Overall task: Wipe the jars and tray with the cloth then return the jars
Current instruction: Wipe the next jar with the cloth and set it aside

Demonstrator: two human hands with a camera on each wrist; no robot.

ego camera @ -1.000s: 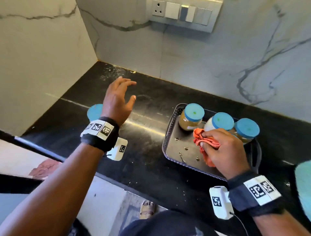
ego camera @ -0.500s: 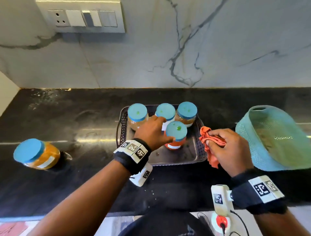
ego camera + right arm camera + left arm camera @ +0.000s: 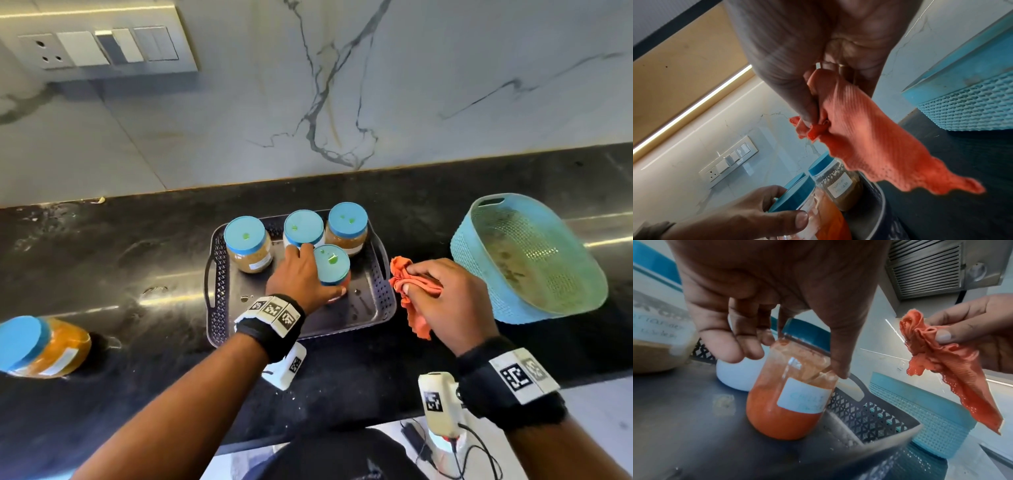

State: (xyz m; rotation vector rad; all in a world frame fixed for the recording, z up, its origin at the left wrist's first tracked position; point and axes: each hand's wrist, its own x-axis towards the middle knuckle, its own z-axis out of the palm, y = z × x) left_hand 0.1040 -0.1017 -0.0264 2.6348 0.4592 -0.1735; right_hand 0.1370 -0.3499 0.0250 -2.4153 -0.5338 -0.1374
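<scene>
Return step: left hand grips the blue-lidded plastic jar of red powder standing in the dark perforated tray, apparently just seated. Right hand pinches the orange cloth beside it. Next: let go, fetch the orange-filled jar on the counter.

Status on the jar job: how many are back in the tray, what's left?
Done: three jars stand along the back of the tray. In hand: the left hand grips the red jar standing on the tray floor; the right hand holds the orange cloth beside the tray. Left: one jar lies on the counter at far left.
</scene>
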